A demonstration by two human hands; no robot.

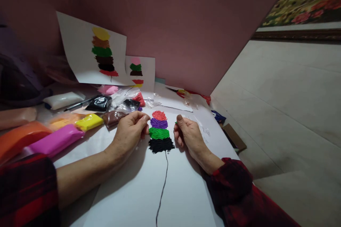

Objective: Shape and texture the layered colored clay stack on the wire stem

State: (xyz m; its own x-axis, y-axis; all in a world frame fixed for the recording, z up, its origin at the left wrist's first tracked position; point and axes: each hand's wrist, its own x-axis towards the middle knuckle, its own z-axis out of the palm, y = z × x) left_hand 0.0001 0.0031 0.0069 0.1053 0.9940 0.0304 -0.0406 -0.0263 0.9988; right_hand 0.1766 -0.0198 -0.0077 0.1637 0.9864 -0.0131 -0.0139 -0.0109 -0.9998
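Observation:
A layered clay picture lies on white paper (133,191): a red tuft (159,115) on top, then a purple band (159,123), a green band (159,133) and a black band (161,145), with a drawn dark line (163,188) running down below. My left hand (133,127) is just left of the picture, thumb and fingers pinched together; what they hold, if anything, is too small to name. At the picture's right, my right hand (188,131) pinches a tiny bit of green clay (176,122) between thumb and finger.
Bagged clay lies at the left: orange (23,138), magenta (55,140), yellow (89,122), black (99,103) and white (64,100). Two sample pictures (82,49) (149,71) lean on the pink wall (170,25). Scissors (179,92) lie at the back. A framed picture (314,10) hangs upper right.

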